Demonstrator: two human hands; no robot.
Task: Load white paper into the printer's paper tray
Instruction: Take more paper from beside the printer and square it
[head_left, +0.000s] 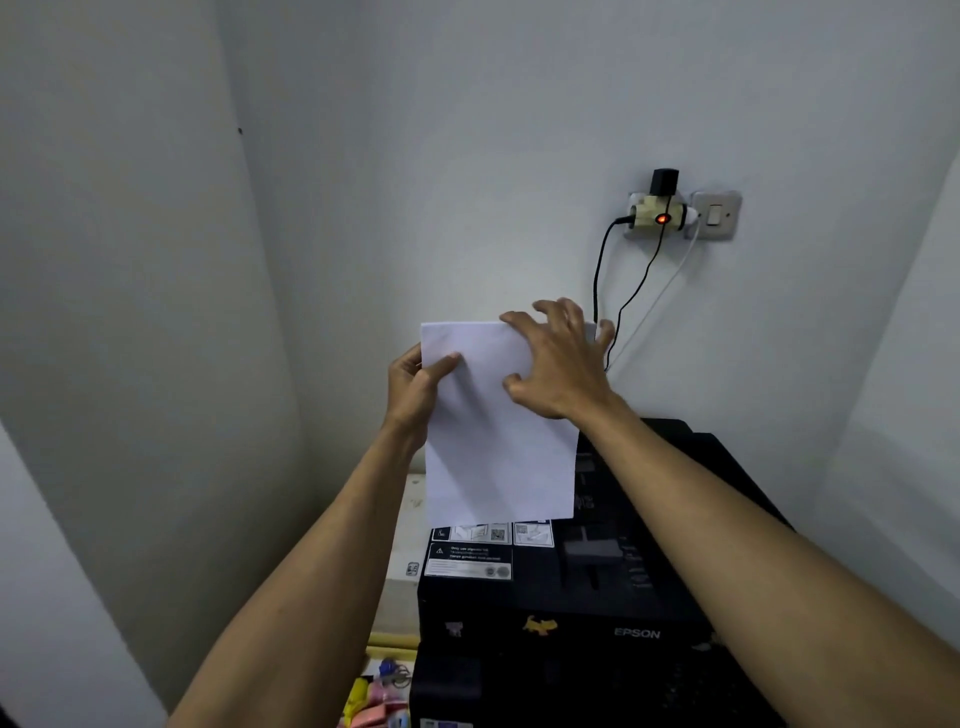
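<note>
White paper (498, 441): plain sheets, held upright, lower edge down at rear of black Epson printer (571, 613). Printer's rear tray hidden behind sheets.

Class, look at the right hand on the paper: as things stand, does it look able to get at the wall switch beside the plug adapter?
Probably yes. The right hand rests spread on the white paper, gripping nothing; the left hand holds the sheet. Only bare wall and hanging cables lie between it and the wall switch.

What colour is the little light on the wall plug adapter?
Red-orange, glowing on the adapter; head view shows it.
</note>
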